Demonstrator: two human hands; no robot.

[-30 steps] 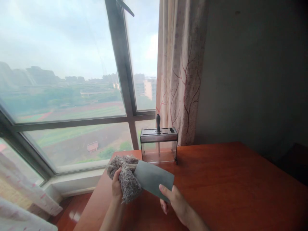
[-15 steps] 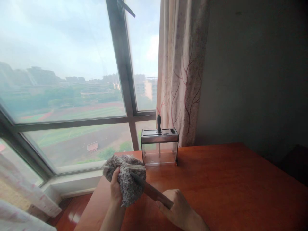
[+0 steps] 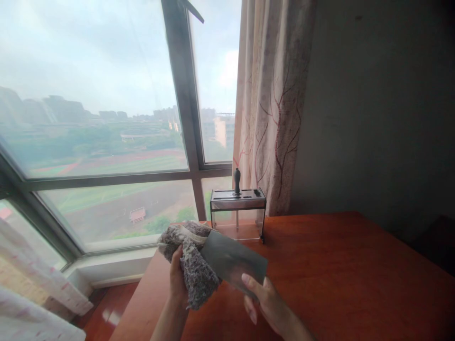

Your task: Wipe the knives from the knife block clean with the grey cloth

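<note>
Thumb of the right hand (image 3: 269, 304) presses on the face of the grey blade (image 3: 237, 260) near its four o'clock corner, fingers curled below the lower edge, so the hand looks clamped on the metal, though contact underneath is hidden. At nine o'clock from the blade, the left hand (image 3: 178, 280) is closed around the shaggy cloth (image 3: 200, 277), which is bunched over the blade's ten o'clock end. Any handle there is out of sight.

As for progress, cloth meets metal at that one end; most of the upward face lies bare out to the right thumb. The underside does not show, and I cannot tell which parts have been gone over. The blade is held above the table (image 3: 341, 270), outside the clear-sided holder (image 3: 238, 204), which stands upright at twelve o'clock with one black-handled tool (image 3: 237, 181) in its top.

Room seems tightest at twelve, with the holder just beyond the blade's upper edge. At eight to nine, the table's left edge runs near the left forearm. The broadest room looks to be from two to four, over the tabletop. Farther out come the window (image 3: 106, 176) at ten to eleven and the curtain (image 3: 272, 113) between twelve and one
</note>
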